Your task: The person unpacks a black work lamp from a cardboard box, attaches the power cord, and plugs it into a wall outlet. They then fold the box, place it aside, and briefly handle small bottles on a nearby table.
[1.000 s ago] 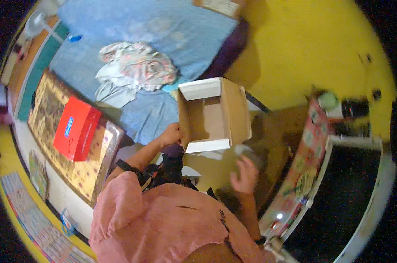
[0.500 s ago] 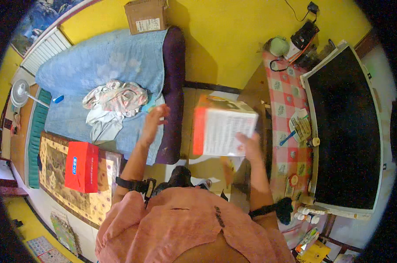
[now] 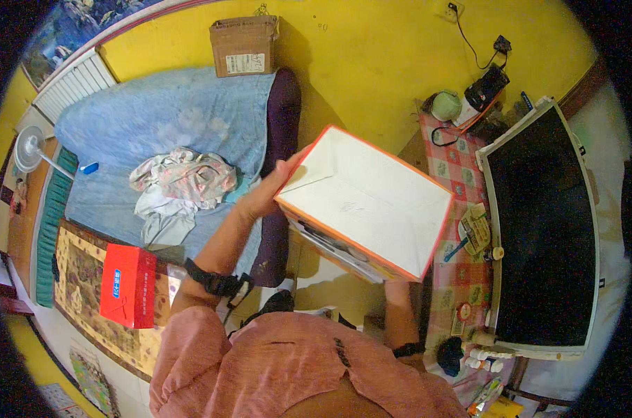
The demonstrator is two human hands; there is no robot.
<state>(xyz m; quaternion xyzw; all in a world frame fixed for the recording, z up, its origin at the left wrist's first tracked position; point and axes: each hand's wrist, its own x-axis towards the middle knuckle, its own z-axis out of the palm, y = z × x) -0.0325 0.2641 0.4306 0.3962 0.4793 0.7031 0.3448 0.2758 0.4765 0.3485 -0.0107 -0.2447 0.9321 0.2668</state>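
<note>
A cardboard box (image 3: 371,202) is held up in front of my chest, tilted, with a plain white face framed in orange-red turned toward me. Creases run across that white face; I cannot tell whether it is a closed side or the open inside. My left hand (image 3: 265,191) grips the box at its left corner, the fingers reaching along the upper left edge. Beneath the lower right corner, my right hand (image 3: 398,289) supports it, its fingers hidden behind the box. Printed dark and orange pictures show on the box's near side.
At left stands a sofa with a blue cover (image 3: 162,97) and crumpled cloths (image 3: 183,181). A red box (image 3: 127,285) rests on a patterned low table. To the right, a checked cloth (image 3: 445,292) lies under a large screen (image 3: 546,230). A brown carton (image 3: 243,47) sits on the sofa back.
The box has been turned, from its printed side to its white face, and raised closer to me. My left hand, free before, has taken hold of its left corner.
</note>
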